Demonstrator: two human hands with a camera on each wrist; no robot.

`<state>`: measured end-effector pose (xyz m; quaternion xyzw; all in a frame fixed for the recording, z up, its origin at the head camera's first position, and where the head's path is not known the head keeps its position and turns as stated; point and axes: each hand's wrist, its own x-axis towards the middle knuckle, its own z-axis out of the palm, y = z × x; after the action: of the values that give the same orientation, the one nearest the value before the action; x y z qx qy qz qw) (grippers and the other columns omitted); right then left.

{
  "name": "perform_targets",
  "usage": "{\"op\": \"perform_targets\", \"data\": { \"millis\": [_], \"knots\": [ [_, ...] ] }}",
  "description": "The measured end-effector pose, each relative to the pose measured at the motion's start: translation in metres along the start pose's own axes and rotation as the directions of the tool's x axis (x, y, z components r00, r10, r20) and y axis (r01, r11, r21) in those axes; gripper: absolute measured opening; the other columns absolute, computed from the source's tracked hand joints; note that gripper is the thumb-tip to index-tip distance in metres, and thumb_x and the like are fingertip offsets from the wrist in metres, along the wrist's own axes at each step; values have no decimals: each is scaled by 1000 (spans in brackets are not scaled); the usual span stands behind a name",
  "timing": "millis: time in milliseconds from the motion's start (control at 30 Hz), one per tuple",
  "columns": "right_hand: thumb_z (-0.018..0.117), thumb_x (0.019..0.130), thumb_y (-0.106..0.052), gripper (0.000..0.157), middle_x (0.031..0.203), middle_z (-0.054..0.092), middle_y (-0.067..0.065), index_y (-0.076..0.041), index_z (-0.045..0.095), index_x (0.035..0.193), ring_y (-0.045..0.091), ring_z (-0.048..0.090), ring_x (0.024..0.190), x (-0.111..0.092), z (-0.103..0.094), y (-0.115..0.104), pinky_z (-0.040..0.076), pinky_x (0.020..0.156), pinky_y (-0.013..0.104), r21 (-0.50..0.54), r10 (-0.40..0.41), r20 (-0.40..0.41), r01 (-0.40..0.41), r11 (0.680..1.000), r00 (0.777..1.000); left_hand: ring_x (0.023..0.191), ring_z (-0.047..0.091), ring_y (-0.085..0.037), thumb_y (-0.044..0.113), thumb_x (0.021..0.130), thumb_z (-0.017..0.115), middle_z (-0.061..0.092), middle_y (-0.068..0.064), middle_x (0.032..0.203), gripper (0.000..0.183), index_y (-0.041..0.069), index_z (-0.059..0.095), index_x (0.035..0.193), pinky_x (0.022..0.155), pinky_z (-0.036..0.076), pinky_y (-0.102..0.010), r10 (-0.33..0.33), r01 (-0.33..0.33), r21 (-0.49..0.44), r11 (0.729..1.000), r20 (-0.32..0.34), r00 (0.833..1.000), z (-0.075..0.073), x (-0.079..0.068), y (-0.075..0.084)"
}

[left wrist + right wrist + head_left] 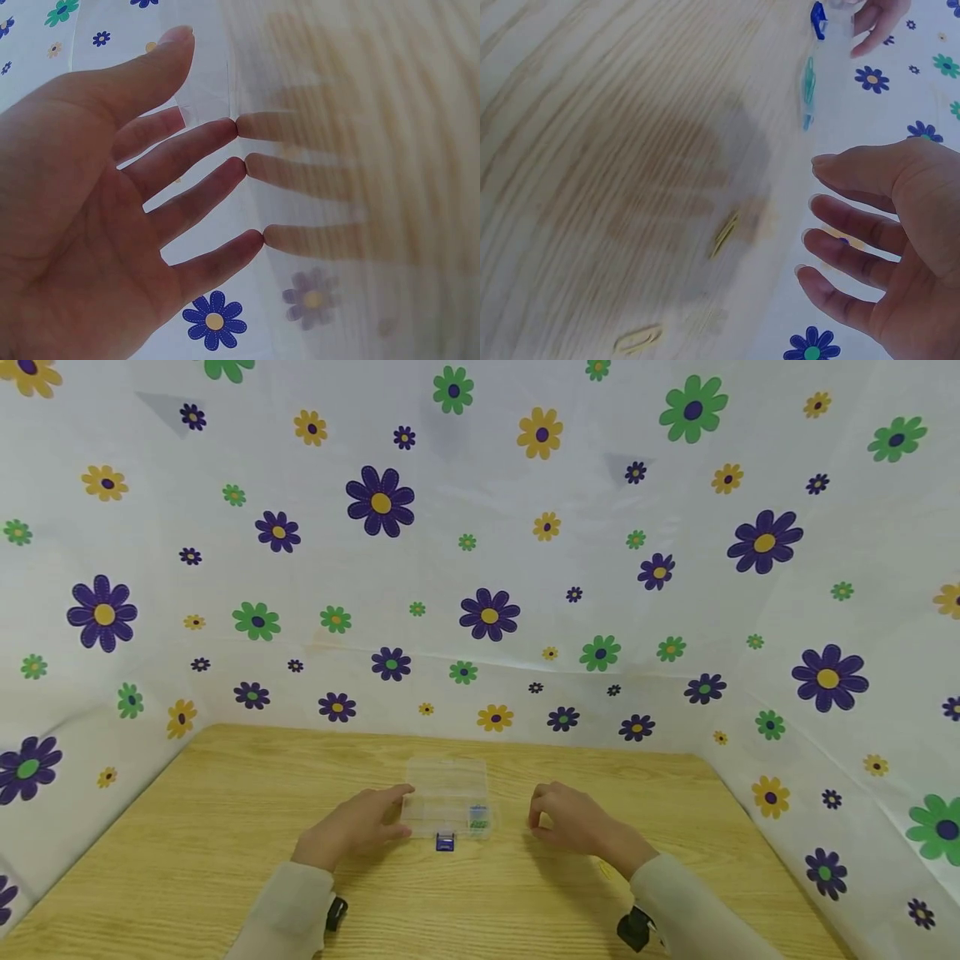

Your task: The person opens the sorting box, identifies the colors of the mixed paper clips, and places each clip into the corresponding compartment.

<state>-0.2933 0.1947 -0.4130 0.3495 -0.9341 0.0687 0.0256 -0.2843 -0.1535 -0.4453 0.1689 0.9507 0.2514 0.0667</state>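
A clear plastic compartment box [442,814] with a blue latch [446,842] lies on the table; I cannot tell how its lid stands. Green paper clips [478,824] and something blue show in its front right compartment. At the box's left side is my left hand [360,822], its fingers spread and fairly straight, fingertips on the table in the left wrist view. My right hand [573,818] hovers to the right of the box, apart from it, fingers loosely bent and nothing in them. Below it in the right wrist view lie two yellow paper clips, one nearer [724,234] and one farther [638,340].
The wood-grain table [225,860] is enclosed behind and at both sides by a white sheet [420,560] printed with flowers. Dark straps [636,930] show at both wrists, over light sleeves.
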Motion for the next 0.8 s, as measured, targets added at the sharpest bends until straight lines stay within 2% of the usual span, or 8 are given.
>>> {"op": "perform_targets", "data": {
  "millis": [300, 533, 800],
  "knots": [
    [79, 90, -13, 9, 94, 67, -2, -16, 74, 83, 21, 64, 92, -15, 0, 14, 61, 76, 38, -13, -12, 12, 12, 1000, 1000, 143, 50, -42, 29, 97, 73, 57, -16, 151, 64, 13, 48, 153, 121, 40, -60, -8, 8, -2, 1000, 5, 1000, -1, 0, 2],
    [80, 89, -17, 13, 93, 66, -4, -19, 72, 80, 21, 63, 93, -26, 2, 24, 61, 73, 37, -19, 27, 23, -27, 999, 999, 142, 52, -41, 27, 96, 74, 59, -16, 150, 63, 11, 49, 152, 120, 41, -59, -8, 8, -1, 1000, 2, 1000, -1, -3, 6],
    [81, 88, -16, 15, 91, 65, -5, -19, 70, 78, 17, 61, 88, -37, 2, 30, 59, 70, 33, -6, 11, 11, -11, 1000, 1000, 141, 52, -42, 29, 96, 74, 59, -16, 149, 63, 12, 50, 152, 119, 41, -61, -5, 5, 2, 1000, -4, 1000, -3, -4, 7]
  ]
}}
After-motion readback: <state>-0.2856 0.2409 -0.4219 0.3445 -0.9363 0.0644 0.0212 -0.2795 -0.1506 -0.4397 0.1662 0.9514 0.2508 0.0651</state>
